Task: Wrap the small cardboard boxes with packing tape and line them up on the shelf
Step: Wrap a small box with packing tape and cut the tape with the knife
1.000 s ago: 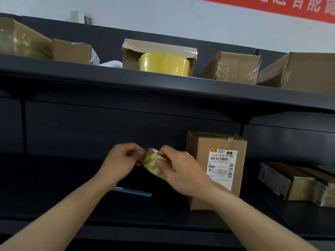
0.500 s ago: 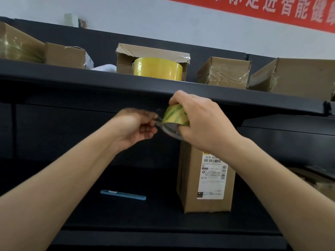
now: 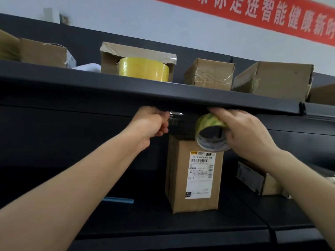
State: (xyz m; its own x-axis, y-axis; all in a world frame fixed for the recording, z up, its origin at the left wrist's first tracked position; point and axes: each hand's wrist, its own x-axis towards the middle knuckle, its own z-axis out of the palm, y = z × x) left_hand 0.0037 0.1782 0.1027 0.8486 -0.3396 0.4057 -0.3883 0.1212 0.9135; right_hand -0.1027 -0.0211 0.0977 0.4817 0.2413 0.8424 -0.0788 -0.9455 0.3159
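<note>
Clearly the wrapping is midway. The right hand (image 3: 248, 134) clasps the tape roll (image 3: 211, 134) just under the top shelf (image 3: 126, 91), while the left hand (image 3: 151, 124) pinches the free tape end (image 3: 175, 115), a strip stretched between them. Below the roll stands a labelled box (image 3: 194, 176), apparently not yet taped. Above the grip, taped boxes (image 3: 208, 75) already sit in line; more lie to the lower right.
</note>
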